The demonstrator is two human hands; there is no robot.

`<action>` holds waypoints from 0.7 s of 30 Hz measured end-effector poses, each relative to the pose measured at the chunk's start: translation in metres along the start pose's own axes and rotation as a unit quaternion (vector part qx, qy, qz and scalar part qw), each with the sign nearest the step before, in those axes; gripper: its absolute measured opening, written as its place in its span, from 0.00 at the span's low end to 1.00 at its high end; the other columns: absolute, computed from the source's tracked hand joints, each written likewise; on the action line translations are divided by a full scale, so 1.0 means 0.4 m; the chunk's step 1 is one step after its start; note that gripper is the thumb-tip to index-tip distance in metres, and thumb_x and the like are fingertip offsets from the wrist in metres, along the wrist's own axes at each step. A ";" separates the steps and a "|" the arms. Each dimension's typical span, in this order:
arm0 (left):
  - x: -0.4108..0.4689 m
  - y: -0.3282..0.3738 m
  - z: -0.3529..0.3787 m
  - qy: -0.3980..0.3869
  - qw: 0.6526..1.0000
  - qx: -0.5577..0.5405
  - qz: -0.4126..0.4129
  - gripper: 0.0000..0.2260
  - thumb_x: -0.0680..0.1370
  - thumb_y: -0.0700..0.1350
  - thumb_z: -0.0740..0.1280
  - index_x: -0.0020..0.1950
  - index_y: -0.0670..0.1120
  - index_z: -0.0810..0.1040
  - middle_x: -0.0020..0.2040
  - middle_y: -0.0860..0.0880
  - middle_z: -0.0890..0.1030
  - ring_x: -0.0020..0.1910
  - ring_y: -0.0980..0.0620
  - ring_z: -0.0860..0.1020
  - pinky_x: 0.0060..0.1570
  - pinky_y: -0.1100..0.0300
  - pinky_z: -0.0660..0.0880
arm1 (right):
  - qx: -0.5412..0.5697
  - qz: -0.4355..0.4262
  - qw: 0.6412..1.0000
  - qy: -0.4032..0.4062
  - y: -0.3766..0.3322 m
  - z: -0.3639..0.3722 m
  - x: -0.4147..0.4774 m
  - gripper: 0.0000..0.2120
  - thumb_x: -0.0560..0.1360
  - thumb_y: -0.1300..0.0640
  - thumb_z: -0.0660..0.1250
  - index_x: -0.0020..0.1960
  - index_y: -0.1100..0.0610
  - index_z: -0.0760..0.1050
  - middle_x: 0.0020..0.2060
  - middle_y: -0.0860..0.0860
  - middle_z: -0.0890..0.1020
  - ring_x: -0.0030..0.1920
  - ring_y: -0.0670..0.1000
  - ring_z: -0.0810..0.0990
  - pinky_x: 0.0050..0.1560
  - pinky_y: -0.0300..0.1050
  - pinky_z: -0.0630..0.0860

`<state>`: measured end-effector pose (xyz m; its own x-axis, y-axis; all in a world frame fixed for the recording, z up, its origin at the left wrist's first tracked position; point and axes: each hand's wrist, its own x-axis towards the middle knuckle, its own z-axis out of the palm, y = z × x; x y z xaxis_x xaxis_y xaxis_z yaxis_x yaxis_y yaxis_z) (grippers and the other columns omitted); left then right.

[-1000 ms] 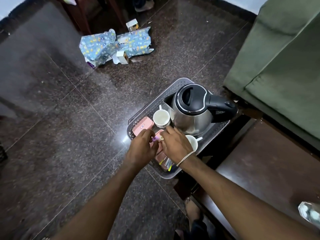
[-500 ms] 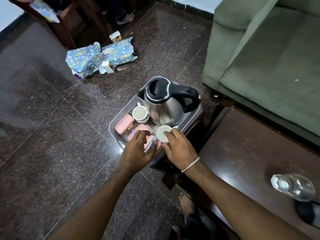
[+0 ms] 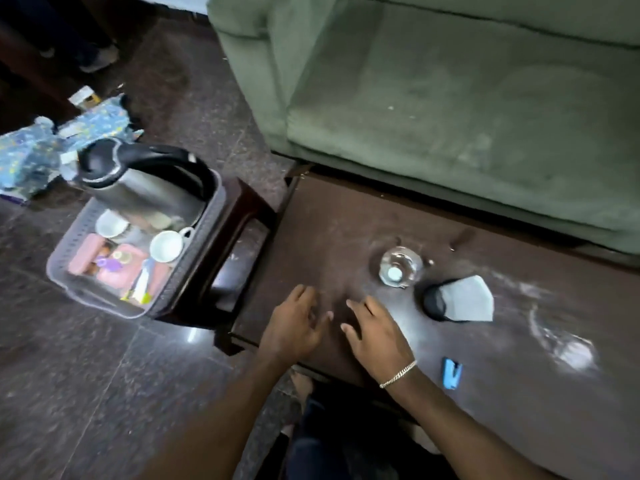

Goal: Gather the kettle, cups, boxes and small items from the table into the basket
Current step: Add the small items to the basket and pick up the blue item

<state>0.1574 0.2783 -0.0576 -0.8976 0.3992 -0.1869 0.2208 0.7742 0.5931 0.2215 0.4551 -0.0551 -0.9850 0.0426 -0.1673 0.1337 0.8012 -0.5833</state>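
**Hands withdrawn from basket, now over the counter**

Change from earlier frames: both hands were inside the basket (image 3: 194, 271) among the small items; they have since left it and hover over the dark wooden counter (image 3: 329, 230), and the view has swung right to take in the counter top.

Left hand (image 3: 294, 327): released, fingers loosely spread, holding nothing, above the counter's near-left corner.

Right hand (image 3: 375, 332): released, fingers splayed, holding nothing, just beside the left hand; a chain bracelet (image 3: 398, 374) on the wrist.

Basket: grey, perforated, on a small dark stool (image 3: 242, 216), to the left of the left hand and well apart from it.

Kettle (image 3: 138, 188): steel body, black lid and handle, upright in the basket's far end; handle points right, toward the counter.

Cups: one white cup (image 3: 166, 247) with its mouth up and handle toward the far right; a second white cup (image 3: 110, 224) left of it, beside the kettle.

Pink boxes (image 3: 121, 265): lying flat in the near half of the basket, long axes running roughly left to right; small items on top are blurred.

On the counter, beyond and right of the right hand: a clear glass object (image 3: 398, 266); a black and grey object (image 3: 457, 299) beside it; a small blue item (image 3: 452, 373) just right of the right wrist, long axis running near to far.
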 end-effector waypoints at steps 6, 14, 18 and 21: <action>-0.017 0.189 0.234 -0.150 0.987 -0.004 0.061 0.16 0.76 0.51 0.69 0.63 0.51 0.75 0.57 0.52 0.77 0.45 0.48 0.83 0.48 0.48 0.82 | -0.013 0.162 0.987 0.011 0.250 -0.045 -0.180 0.23 0.71 0.56 0.76 0.64 0.61 0.79 0.55 0.59 0.80 0.55 0.61 0.80 0.56 0.54 0.80; -0.018 0.297 0.435 -0.294 0.954 0.010 0.064 0.24 0.77 0.45 0.69 0.73 0.50 0.71 0.70 0.50 0.72 0.58 0.43 0.82 0.62 0.45 0.78 | -0.037 0.272 0.961 0.018 0.415 -0.034 -0.294 0.27 0.63 0.54 0.82 0.56 0.65 0.78 0.47 0.62 0.78 0.43 0.67 0.78 0.46 0.58 0.80; -0.015 0.324 0.482 -0.321 0.945 0.016 0.066 0.25 0.78 0.44 0.67 0.75 0.51 0.70 0.72 0.49 0.71 0.66 0.42 0.77 0.65 0.41 0.75 | -0.015 0.316 0.949 -0.009 0.435 -0.011 -0.305 0.27 0.67 0.51 0.79 0.59 0.61 0.75 0.51 0.60 0.78 0.46 0.66 0.80 0.46 0.55 0.78; -0.011 0.334 0.500 -0.330 0.941 0.015 0.073 0.26 0.77 0.44 0.65 0.76 0.51 0.69 0.71 0.48 0.72 0.67 0.42 0.76 0.64 0.42 0.75 | 0.007 0.326 0.945 -0.024 0.435 0.001 -0.296 0.25 0.71 0.51 0.75 0.64 0.58 0.72 0.56 0.58 0.77 0.50 0.65 0.81 0.46 0.53 0.77</action>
<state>0.2672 0.4782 -0.1343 -0.4270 0.7128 -0.5564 0.3426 0.6970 0.6299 0.3615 0.5891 -0.1371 -0.6863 0.4982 -0.5299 0.7128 0.6055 -0.3539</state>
